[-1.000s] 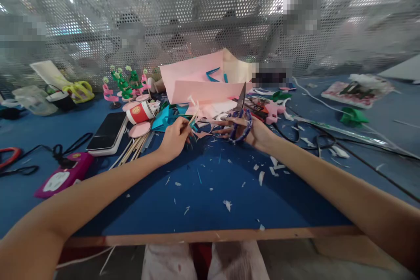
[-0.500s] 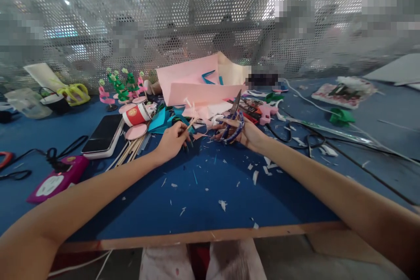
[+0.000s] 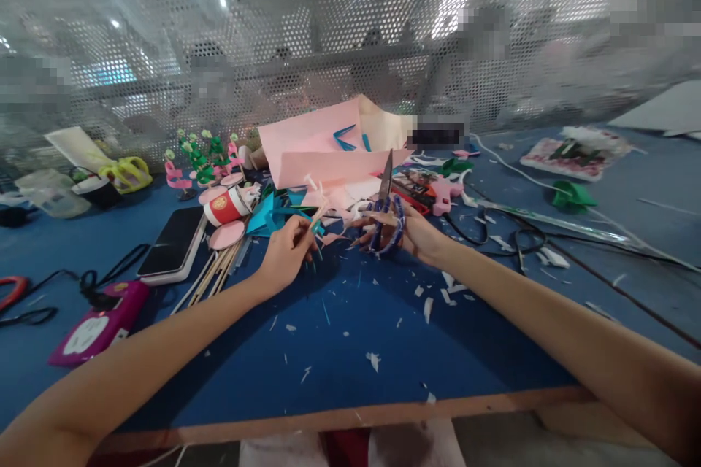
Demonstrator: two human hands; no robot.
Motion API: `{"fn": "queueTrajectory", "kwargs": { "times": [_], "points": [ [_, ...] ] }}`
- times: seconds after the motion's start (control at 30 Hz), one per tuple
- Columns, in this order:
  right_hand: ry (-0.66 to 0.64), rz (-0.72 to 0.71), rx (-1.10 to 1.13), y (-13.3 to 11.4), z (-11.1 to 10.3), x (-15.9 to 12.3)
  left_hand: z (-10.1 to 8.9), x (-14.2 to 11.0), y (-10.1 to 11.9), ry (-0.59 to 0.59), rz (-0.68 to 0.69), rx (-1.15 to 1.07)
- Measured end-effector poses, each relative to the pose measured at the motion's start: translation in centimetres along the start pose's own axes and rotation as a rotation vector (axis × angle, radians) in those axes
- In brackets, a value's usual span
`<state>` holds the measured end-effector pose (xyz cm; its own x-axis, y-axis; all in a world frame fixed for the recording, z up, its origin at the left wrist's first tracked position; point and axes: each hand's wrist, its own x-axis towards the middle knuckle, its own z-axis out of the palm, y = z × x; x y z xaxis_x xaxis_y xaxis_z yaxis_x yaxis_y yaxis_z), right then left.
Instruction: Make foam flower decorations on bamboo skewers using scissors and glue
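Observation:
My left hand [image 3: 285,255] is closed in a pinch on a thin pale stick [image 3: 317,216], whose upper end lies in front of pink paper scraps. Some teal shows at its fingertips, too small to make out. In my right hand [image 3: 419,233] are scissors [image 3: 387,179] with blue-wrapped handles; their blades point up and away and look closed together. The hands are a short way apart above the table. Behind them stands a folded pink paper sheet [image 3: 323,169]. Teal paper [image 3: 263,219] lies just left of my left hand.
On the left are a red-and-white paper cup [image 3: 222,208], wooden sticks [image 3: 211,277], a phone-like device [image 3: 174,237], a purple case [image 3: 101,325] and small paper flowers [image 3: 202,160]. At right lie a pink glue gun [image 3: 446,193], cables and a ruler [image 3: 564,222]. White scraps dot the blue table [image 3: 350,379].
The scissors have turned more upright in my right hand. My left hand has shifted slightly, still pinching the stick. The whole view has tilted a little.

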<state>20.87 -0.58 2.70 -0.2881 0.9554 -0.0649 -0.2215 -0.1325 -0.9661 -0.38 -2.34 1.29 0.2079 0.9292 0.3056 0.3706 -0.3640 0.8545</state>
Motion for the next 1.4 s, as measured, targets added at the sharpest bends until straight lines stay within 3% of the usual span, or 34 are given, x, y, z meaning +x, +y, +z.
{"fn": "queueTrajectory", "kwargs": {
  "times": [0.13, 0.43, 0.73, 0.87, 1.17, 1.3, 1.4],
  "points": [
    [-0.016, 0.005, -0.019, -0.1, -0.5, 0.1, 0.1, 0.1, 0.3, -0.040, -0.041, 0.002],
    [0.008, 0.016, 0.047, 0.0, -0.9, 0.0, 0.6, 1.1, -0.3, -0.013, -0.176, -0.097],
    [0.116, -0.194, 0.031, 0.2, 0.1, 0.0, 0.2, 0.9, -0.1, 0.008, -0.189, -0.198],
    [0.117, -0.355, -0.117, 0.0, 0.0, 0.3, 0.0, 0.7, -0.2, 0.062, -0.139, -0.260],
    [0.265, -0.522, -0.619, 1.7, 0.3, 0.4, -0.3, 0.6, -0.3, 0.246, 0.088, -0.282],
    [0.277, -0.578, -0.943, 0.9, 1.2, 0.1, -0.3, 0.7, -1.0, 0.249, 0.123, -0.269],
    [0.268, -0.573, -1.008, 0.3, 2.6, 0.5, -0.4, 0.7, -1.4, 0.210, 0.112, -0.284]
  ]
}}
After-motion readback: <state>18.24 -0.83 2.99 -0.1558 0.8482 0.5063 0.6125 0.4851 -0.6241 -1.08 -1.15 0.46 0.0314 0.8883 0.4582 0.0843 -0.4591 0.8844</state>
